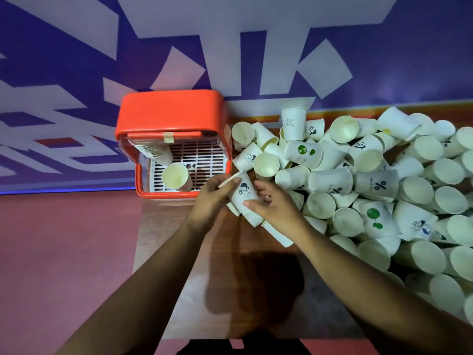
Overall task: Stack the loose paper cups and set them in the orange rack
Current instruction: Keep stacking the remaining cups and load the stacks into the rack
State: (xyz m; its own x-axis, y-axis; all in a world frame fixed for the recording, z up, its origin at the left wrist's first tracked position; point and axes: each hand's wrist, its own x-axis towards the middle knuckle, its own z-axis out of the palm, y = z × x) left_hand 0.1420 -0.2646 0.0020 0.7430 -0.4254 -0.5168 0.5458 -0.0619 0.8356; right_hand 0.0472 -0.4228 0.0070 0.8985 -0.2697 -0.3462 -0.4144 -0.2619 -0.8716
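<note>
A white paper cup printed with a dark figure sits tilted between both hands, just in front of the orange plastic rack. The left hand curls its fingers round the rim; the right hand pinches the lower part, beside the heap of loose white paper cups on the brown wooden desk

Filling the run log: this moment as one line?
phase: stacking | left hand: grips printed cup | right hand: grips same cup | orange rack: holds stacked cups | loose cups: heaped
</note>
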